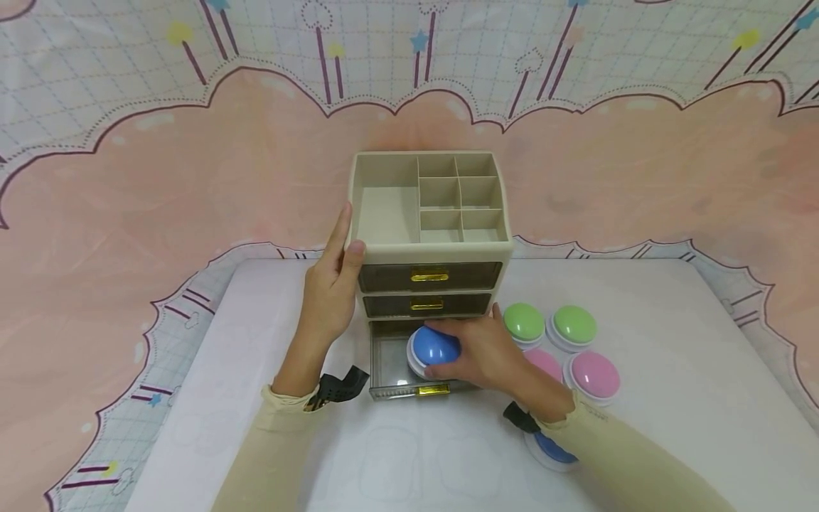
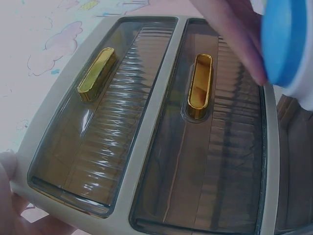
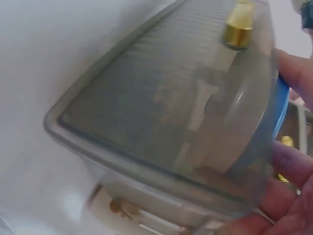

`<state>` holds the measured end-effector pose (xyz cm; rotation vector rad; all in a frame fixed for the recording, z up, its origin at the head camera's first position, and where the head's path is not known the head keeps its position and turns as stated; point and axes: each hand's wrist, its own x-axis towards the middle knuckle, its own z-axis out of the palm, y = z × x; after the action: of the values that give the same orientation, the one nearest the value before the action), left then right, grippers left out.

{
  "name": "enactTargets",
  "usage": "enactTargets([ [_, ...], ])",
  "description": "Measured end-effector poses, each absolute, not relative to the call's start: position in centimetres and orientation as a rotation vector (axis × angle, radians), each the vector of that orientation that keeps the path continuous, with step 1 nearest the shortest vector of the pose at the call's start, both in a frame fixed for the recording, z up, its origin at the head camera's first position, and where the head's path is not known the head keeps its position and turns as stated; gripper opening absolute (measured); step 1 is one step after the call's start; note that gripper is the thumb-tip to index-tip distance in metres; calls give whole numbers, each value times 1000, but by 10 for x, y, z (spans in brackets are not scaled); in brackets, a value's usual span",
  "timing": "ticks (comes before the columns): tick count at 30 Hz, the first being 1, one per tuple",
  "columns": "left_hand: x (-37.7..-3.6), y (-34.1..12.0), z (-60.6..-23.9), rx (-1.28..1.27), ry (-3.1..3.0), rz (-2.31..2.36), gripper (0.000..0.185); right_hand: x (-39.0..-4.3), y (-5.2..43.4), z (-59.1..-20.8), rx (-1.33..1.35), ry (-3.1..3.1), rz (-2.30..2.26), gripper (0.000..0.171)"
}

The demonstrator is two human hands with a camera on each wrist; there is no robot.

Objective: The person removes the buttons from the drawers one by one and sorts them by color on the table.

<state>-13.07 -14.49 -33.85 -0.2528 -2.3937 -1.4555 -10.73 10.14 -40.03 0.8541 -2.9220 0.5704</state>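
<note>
A cream desktop drawer organizer point(image 1: 430, 252) stands with its bottom drawer point(image 1: 390, 355) pulled out; the two drawers above are closed. My left hand point(image 1: 328, 295) grips its left side, thumb on the front edge and fingers along the side wall. In the right hand point(image 1: 489, 355) is a round push button point(image 1: 436, 346) with a blue dome and white base, pinched between thumb and fingers over the pulled-out drawer. The same blue button point(image 2: 283, 44) appears at the upper right in the left wrist view. Through the smoky drawer front point(image 3: 161, 107), the right wrist view shows part of its blue dome.
Right of the organizer are two green buttons point(image 1: 575, 325) and two pink buttons point(image 1: 596, 375). Another blue button point(image 1: 554, 451) lies partly under the right forearm. The white table point(image 1: 665, 341) meets a patterned cloth point(image 1: 672, 171) behind.
</note>
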Motion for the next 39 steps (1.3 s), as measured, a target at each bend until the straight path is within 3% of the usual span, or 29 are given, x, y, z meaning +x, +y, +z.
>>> enactTargets([
  [12,-131,-143,-339,-254,-2376,-1462,55,-89,130,-373,794,-2861,692,68],
  [24,-132,-143,-338,-241,-2385,-1468,57,-55,217,-358,478,-3073,589,79],
  [30,-132,-144,-339,-237,-2390,-1477,56,-32,263,-368,221,-3252,551,94],
  [39,-131,-144,-339,-239,-2389,-1482,54,-7,318,-393,-52,-3453,539,101],
])
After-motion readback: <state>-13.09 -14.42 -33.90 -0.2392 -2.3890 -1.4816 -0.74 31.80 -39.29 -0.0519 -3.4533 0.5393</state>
